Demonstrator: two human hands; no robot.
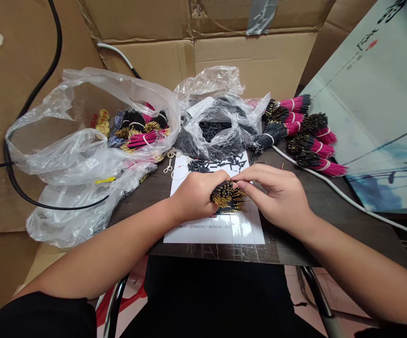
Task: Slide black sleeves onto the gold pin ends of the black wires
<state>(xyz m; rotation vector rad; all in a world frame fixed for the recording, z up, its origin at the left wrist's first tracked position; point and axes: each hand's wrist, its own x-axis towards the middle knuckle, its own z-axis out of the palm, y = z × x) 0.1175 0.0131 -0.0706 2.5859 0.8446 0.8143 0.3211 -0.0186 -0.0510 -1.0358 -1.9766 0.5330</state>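
Observation:
My left hand [196, 195] is closed around a bundle of thin wires with gold tips [226, 195], held over a white printed sheet [217, 227] on the dark table. My right hand [276, 195] reaches in from the right with its fingers pinched at the tips of that bundle. What is between its fingertips is too small to name. Loose short black sleeves [217, 164] lie scattered on the sheet just beyond my hands.
An open plastic bag of black sleeves [221, 131] sits behind the sheet. Tied bundles of pink and black wires [305, 134] lie at the back right, more inside a clear bag [142, 131] on the left. Cardboard walls surround the table; a white cable [337, 192] crosses the right side.

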